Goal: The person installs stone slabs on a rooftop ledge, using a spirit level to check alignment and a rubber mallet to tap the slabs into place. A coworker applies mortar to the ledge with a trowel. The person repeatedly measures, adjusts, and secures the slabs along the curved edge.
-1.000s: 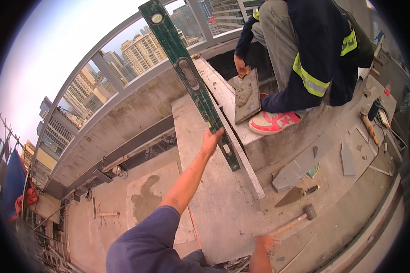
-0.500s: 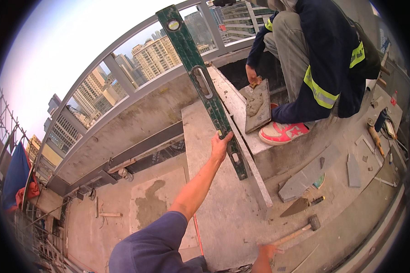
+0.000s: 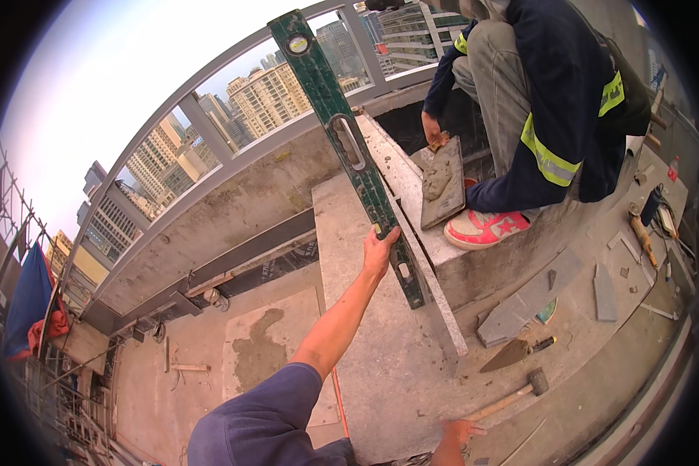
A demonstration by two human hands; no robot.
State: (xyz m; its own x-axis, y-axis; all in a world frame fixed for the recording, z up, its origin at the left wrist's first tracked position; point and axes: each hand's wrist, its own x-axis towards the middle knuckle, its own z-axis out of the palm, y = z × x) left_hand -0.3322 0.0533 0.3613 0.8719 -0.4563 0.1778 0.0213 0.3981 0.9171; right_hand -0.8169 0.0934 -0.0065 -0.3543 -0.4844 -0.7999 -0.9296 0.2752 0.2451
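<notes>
My left hand [image 3: 379,252] is closed round the lower part of a long green spirit level [image 3: 334,128]. The level stands on end, leaning a little, against the edge of a narrow stone strip [image 3: 440,299]. Low in the view, my right hand [image 3: 453,439] has its fingers stretched out. It is beside the handle end of a mallet [image 3: 505,399] with a wooden handle and dark head, lying on the ledge. A pointing trowel [image 3: 505,356] lies just beyond the mallet.
A crouching co-worker [image 3: 555,101] in reflective-striped dark clothes holds a mortar-covered board [image 3: 443,182]. Grey stone offcuts [image 3: 520,311] and a dark bottle [image 3: 651,203] lie to the right. A metal railing [image 3: 210,132] runs along the far left, with a wet patch [image 3: 260,346] below.
My right hand's fingers have spread out beside the mallet handle. My left hand and the spirit level stay nearly still. The view has shifted slightly.
</notes>
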